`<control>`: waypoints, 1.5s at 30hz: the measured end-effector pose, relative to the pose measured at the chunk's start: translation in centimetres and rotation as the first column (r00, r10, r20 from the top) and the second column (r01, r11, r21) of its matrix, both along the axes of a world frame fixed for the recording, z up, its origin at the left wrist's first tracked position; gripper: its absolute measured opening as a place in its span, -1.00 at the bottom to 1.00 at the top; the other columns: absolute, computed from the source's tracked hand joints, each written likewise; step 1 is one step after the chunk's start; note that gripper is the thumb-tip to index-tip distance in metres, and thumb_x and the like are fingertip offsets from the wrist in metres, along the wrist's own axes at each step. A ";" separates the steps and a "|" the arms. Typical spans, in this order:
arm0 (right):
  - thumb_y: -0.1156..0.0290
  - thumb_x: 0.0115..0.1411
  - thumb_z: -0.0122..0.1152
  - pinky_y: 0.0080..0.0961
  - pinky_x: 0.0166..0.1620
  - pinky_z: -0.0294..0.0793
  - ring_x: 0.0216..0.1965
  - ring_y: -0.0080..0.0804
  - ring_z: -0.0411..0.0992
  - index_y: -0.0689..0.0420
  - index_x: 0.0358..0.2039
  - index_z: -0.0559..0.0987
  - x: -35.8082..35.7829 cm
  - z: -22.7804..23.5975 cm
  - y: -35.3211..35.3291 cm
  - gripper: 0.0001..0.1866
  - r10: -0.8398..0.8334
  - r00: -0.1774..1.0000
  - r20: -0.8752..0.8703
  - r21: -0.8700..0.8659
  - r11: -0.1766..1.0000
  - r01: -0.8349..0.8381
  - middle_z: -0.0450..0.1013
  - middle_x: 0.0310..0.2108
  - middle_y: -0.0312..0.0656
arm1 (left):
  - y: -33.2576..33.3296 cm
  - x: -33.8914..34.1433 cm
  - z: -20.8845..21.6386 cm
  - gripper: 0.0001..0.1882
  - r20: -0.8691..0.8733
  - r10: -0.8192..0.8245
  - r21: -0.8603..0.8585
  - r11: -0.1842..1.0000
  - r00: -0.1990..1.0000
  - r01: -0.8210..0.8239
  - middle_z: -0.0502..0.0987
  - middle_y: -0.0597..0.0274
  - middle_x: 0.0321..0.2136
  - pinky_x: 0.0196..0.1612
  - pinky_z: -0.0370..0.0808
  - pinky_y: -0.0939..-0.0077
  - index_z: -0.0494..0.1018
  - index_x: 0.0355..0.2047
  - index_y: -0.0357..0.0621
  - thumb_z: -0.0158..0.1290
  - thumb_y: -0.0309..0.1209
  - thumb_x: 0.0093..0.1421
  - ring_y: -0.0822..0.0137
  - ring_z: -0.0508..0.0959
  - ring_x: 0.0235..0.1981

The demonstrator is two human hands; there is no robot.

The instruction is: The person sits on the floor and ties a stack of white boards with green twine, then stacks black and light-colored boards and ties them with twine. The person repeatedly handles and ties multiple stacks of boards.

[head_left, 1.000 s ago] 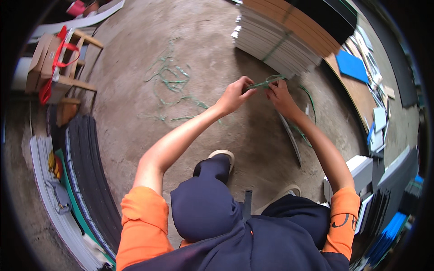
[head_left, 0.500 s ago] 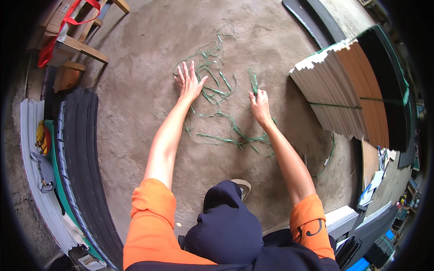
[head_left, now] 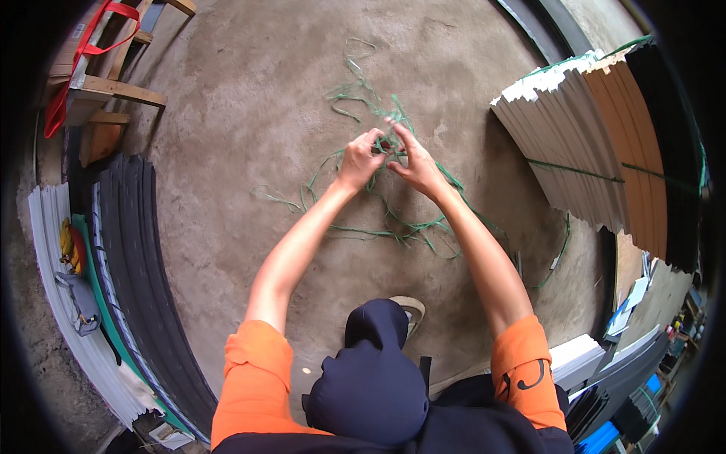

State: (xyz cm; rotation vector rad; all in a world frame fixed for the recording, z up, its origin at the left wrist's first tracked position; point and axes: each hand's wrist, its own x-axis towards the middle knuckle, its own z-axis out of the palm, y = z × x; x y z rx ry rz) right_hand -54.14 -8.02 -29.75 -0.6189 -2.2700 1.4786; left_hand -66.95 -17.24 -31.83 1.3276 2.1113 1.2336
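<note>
Tangled green plastic twine [head_left: 420, 226] lies in loops on the concrete floor in front of me. My left hand [head_left: 358, 162] is closed, its thumb and fingers pinching a bunch of the twine just above the floor. Beside it, my right hand [head_left: 418, 170] has thumb and fingers apart around the same bunch, with slightly blurred fingertips. Loose strands stick up past both hands. One long strand runs under my right forearm toward the right.
A tall stack of grey, brown and black sheets [head_left: 578, 144], tied with green twine, stands at right. Dark sheets [head_left: 136, 257] and white sheets [head_left: 64, 303] line the left. A wooden frame [head_left: 125, 91] with a red strap [head_left: 57, 113] is at the far left.
My left hand has gone from spread over the twine to pinching it. My right hand has come left with its bunch, meeting the left hand, and its fingers have opened.
</note>
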 end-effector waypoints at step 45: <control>0.53 0.13 0.03 -0.52 -0.32 0.41 -0.33 -0.44 0.37 0.20 -0.17 0.30 22.4 1.9 -4.2 -0.75 -0.818 0.571 0.073 -0.446 0.485 0.752 0.39 -0.30 -0.16 | 1.3 22.0 6.8 -0.38 0.540 -0.388 0.106 0.911 0.747 0.398 0.32 0.12 -0.16 -0.27 0.53 0.47 0.18 -0.13 -0.22 0.28 -0.51 -0.17 0.23 0.52 -0.22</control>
